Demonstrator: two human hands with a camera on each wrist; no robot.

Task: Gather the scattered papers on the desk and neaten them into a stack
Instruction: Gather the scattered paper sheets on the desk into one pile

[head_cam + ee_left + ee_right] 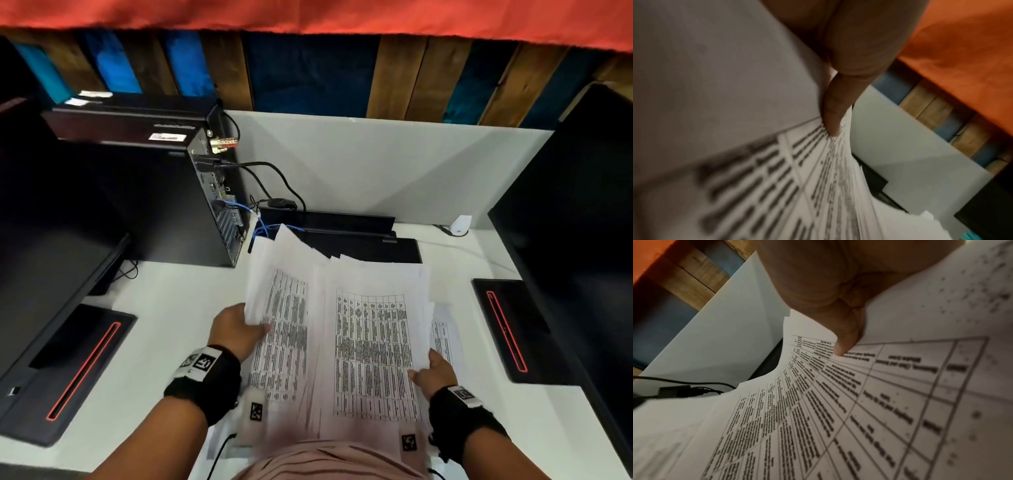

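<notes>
A person holds a loose bundle of printed papers (pixel 342 335) above a white desk (pixel 164 329), the sheets fanned and out of line. The left hand (pixel 236 330) grips the bundle's left edge, thumb (pixel 833 112) pressed on the top sheet; the right hand (pixel 433 371) pinches the lower right side, thumb (pixel 846 340) on a printed table. The bundle hangs between the two hands, its far corners spread toward a black computer tower (pixel 205 192) and its cables (pixel 270 178).

The grip looks thin for so many sheets. With edges staggered and only the sides held, inner pages could slide out and scatter across the desk again if either thumb eases. One sheet (pixel 443 334) juts out just right of the bundle and seems likeliest to drop. Tapping the bundle square too hard could buckle the sagging middle, and the far corners could snag on the cables behind.
</notes>
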